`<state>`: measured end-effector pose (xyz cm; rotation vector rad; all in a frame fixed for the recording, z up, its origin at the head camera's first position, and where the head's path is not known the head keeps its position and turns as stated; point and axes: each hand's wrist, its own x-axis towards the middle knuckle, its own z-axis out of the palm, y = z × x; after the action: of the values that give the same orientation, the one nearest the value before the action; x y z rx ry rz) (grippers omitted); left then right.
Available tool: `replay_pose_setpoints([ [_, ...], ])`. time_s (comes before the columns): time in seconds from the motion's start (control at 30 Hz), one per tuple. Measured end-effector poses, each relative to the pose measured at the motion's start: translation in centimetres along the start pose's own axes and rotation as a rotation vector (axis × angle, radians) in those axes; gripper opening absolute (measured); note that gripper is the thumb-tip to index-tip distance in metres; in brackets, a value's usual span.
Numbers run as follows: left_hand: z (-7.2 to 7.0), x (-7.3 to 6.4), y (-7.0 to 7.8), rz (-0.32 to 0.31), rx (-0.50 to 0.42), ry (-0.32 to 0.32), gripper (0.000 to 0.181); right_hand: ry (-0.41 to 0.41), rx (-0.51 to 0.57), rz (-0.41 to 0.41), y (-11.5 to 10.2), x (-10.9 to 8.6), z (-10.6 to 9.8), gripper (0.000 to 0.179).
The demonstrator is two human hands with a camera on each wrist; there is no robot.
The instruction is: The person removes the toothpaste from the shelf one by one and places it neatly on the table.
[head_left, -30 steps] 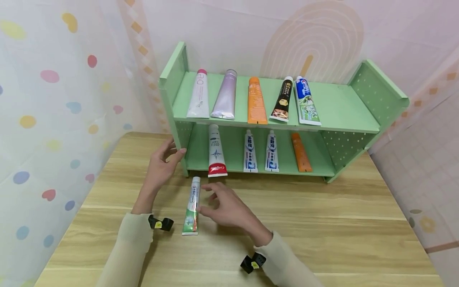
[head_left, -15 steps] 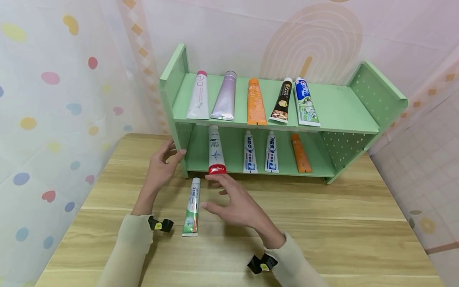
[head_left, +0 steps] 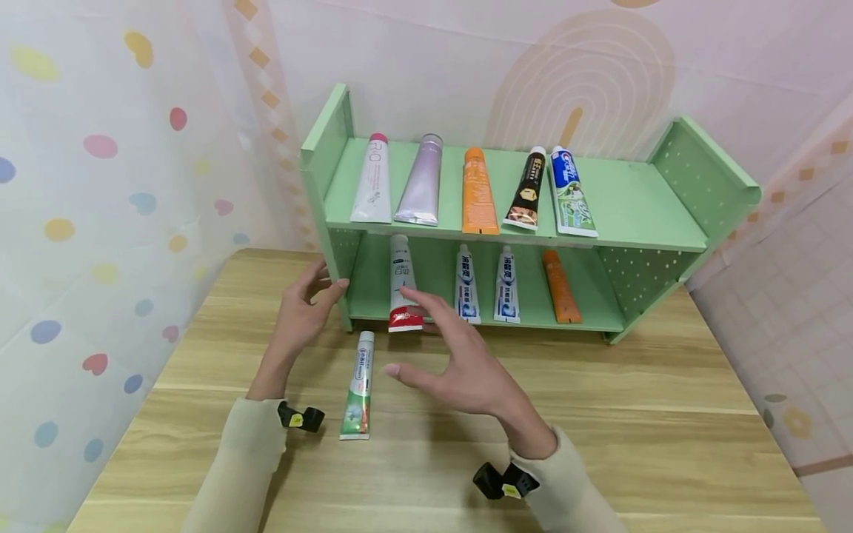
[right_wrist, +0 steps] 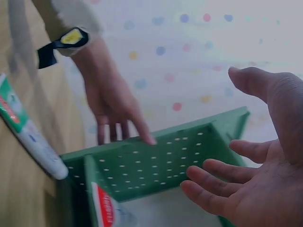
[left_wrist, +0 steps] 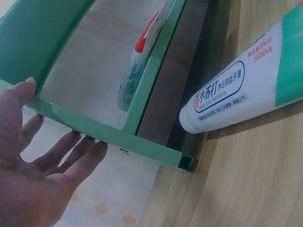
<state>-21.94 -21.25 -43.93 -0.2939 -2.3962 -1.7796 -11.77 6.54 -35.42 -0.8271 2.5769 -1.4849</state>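
In the head view my left hand (head_left: 303, 311) holds the left side panel of the green two-tier shelf (head_left: 649, 200), its thumb at the front edge and its fingers against the outside. My right hand (head_left: 466, 366), fingers spread and holding nothing, hovers before the lower tier. Its fingertips overlap the red end of a white Colgate toothpaste tube (head_left: 402, 270) there; the head view does not show whether they touch. A green-and-white baking soda toothpaste tube (head_left: 358, 389) lies on the table between the hands, large in the left wrist view.
On the lower tier lie two blue-and-white tubes (head_left: 506, 285) and an orange tube (head_left: 562, 287). The upper tier bears several tubes, among them a lilac one (head_left: 421, 181), a black one (head_left: 527, 189) and a Crest one (head_left: 571, 192). Patterned cloth hangs behind the wooden table (head_left: 640, 444).
My right hand has moved away from the baking soda toothpaste tube, rightward and toward the shelf, its fingers spreading. The left hand stays at the side panel, and the tubes have not visibly shifted.
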Motion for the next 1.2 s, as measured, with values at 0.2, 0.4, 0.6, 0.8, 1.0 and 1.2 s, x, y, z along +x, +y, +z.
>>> replay_pose_setpoints([
  [0.2,0.0,0.0,-0.1,0.002,-0.005,-0.004,0.057,0.068,0.036,-0.105,-1.0,0.0,-2.0,0.092],
  [0.4,-0.3,0.1,-0.1,0.008,0.005,-0.004,0.057,0.130,0.050,-0.211,-1.7,0.1,-4.0,0.092],
  [0.6,-0.3,0.1,-0.2,0.018,-0.002,-0.007,0.057,0.198,0.024,-0.265,-2.2,0.0,-6.0,0.089],
  [0.8,-0.1,0.1,-0.3,0.009,-0.009,-0.005,0.058,0.244,0.003,-0.246,-2.4,0.2,-8.4,0.090],
  [1.0,-0.1,0.1,-0.1,0.011,-0.033,-0.007,0.059,0.273,0.005,-0.206,-2.2,0.4,-10.4,0.091],
  [1.2,0.0,0.0,-0.2,0.017,-0.033,-0.006,0.059,0.289,-0.009,-0.176,-2.3,0.5,-11.9,0.091],
])
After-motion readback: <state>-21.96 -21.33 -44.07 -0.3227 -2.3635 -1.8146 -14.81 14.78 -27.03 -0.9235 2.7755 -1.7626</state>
